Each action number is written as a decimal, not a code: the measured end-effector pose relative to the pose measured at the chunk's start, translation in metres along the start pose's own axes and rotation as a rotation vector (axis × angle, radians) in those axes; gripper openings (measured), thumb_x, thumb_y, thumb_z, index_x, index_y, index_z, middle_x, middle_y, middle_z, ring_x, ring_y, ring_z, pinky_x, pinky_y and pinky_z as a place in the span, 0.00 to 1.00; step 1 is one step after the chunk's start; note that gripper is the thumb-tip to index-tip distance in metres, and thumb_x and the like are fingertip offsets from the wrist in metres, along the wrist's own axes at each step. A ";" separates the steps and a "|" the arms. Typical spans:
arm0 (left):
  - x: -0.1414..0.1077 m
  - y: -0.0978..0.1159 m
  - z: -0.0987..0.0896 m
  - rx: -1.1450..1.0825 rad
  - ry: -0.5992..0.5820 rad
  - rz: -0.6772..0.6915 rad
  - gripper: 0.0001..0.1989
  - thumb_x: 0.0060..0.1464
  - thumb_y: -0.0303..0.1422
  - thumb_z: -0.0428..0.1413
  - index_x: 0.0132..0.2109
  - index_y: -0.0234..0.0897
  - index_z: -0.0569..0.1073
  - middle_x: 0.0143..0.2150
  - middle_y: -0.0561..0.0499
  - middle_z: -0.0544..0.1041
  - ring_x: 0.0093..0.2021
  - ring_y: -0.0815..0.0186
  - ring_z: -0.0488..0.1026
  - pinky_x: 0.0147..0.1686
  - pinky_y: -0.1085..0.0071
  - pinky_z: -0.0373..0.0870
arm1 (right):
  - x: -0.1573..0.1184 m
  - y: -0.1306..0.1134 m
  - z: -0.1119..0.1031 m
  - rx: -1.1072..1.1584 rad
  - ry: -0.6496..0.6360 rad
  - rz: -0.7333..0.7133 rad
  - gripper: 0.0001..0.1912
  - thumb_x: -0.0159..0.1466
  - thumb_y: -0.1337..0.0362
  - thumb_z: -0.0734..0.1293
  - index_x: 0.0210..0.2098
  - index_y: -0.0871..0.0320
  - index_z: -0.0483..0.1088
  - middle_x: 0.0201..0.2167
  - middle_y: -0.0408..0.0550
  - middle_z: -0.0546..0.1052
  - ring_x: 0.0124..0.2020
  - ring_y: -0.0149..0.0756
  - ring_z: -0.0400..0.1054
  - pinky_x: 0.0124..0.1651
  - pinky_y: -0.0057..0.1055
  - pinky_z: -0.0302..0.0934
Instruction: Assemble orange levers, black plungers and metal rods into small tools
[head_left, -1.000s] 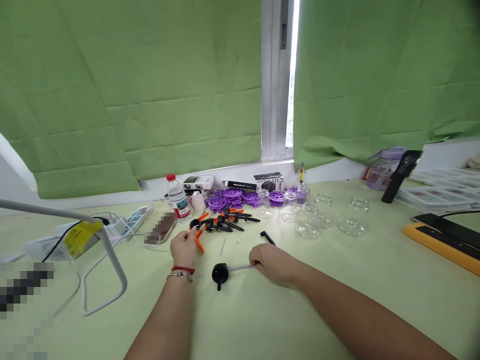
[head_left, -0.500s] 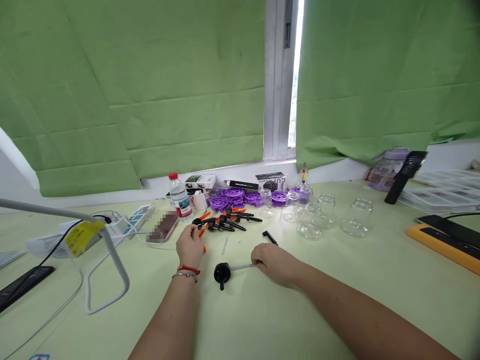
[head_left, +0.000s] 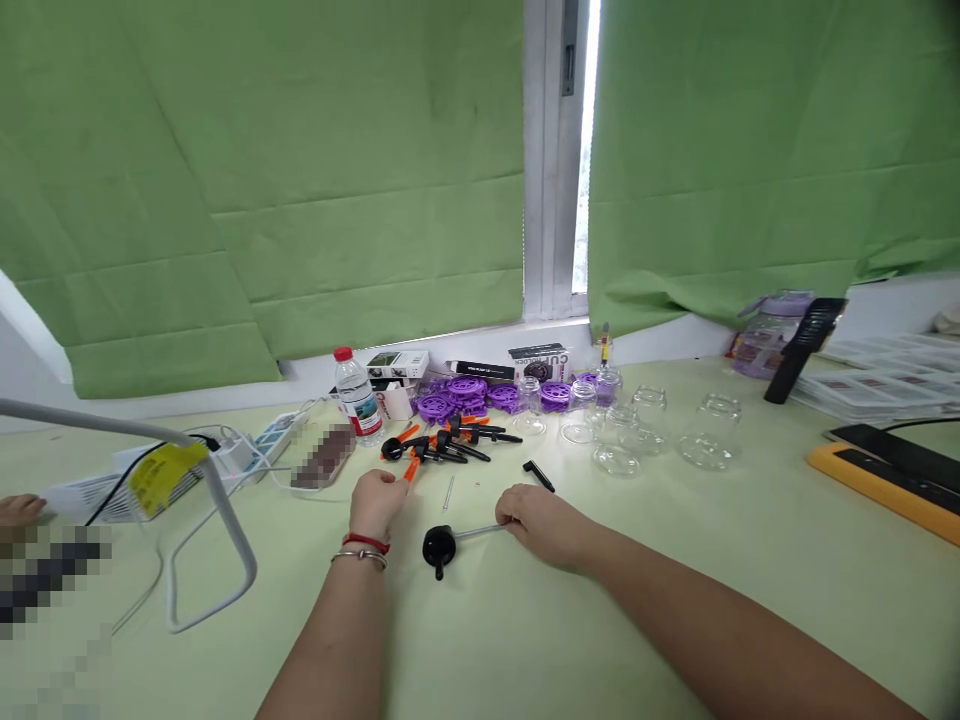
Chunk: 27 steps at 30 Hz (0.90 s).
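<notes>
My left hand [head_left: 375, 503], with a red cord and a bangle at the wrist, has its fingers closed on the near end of an orange strip [head_left: 412, 468]. That strip reaches up to a pile of black and orange parts [head_left: 450, 446]. My right hand [head_left: 541, 520] pinches the end of a thin pale rod [head_left: 480, 531]. At the rod's other end is a round black piece [head_left: 439, 546] with a short stub, low over or on the table. Between the hands lie a small metal pin [head_left: 448, 493] and a black L-shaped piece [head_left: 539, 476].
Behind are purple discs [head_left: 465, 392], glass jars [head_left: 705, 440], small boxes [head_left: 397, 364] and a red-capped bottle [head_left: 358, 400]. Left stand a phone [head_left: 324, 458], power strip [head_left: 274, 436], cables and a bent grey tube [head_left: 232, 515]. Another person's hand [head_left: 19, 510] shows at the left edge.
My left hand has drawn back slightly from the round black part in the pile and now grips the orange strip. My right hand keeps hold of the rod. Another person's hand has appeared at left.
</notes>
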<state>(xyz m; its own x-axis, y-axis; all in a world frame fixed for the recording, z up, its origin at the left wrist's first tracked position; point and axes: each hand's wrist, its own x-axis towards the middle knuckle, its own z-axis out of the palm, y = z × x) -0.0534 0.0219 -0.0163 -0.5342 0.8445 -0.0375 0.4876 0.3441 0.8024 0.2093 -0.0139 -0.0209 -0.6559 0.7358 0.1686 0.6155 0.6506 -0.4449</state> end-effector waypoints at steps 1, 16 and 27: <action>-0.003 0.003 -0.001 -0.038 -0.036 0.006 0.11 0.37 0.32 0.59 0.32 0.36 0.70 0.24 0.48 0.73 0.26 0.59 0.71 0.24 0.69 0.59 | 0.000 0.001 0.000 0.005 0.003 0.002 0.10 0.59 0.74 0.58 0.31 0.59 0.69 0.33 0.49 0.74 0.37 0.36 0.66 0.40 0.30 0.58; -0.062 0.034 0.005 -0.495 -0.885 0.352 0.16 0.43 0.36 0.63 0.36 0.35 0.68 0.27 0.54 0.71 0.24 0.74 0.64 0.24 0.77 0.57 | 0.004 -0.011 0.006 0.728 0.197 0.087 0.16 0.63 0.54 0.61 0.41 0.58 0.72 0.35 0.46 0.74 0.35 0.34 0.64 0.38 0.30 0.57; -0.043 0.029 -0.010 0.200 -0.358 0.435 0.24 0.43 0.54 0.55 0.22 0.36 0.63 0.19 0.54 0.65 0.22 0.68 0.63 0.22 0.73 0.57 | 0.009 -0.001 -0.011 1.169 0.450 0.361 0.18 0.53 0.51 0.70 0.31 0.61 0.71 0.30 0.47 0.75 0.29 0.29 0.66 0.36 0.30 0.62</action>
<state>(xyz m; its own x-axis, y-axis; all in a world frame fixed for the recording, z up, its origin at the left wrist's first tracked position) -0.0235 -0.0089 0.0143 -0.0072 0.9991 0.0426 0.7484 -0.0229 0.6629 0.2079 -0.0054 -0.0092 -0.1911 0.9799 0.0567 -0.1664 0.0246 -0.9857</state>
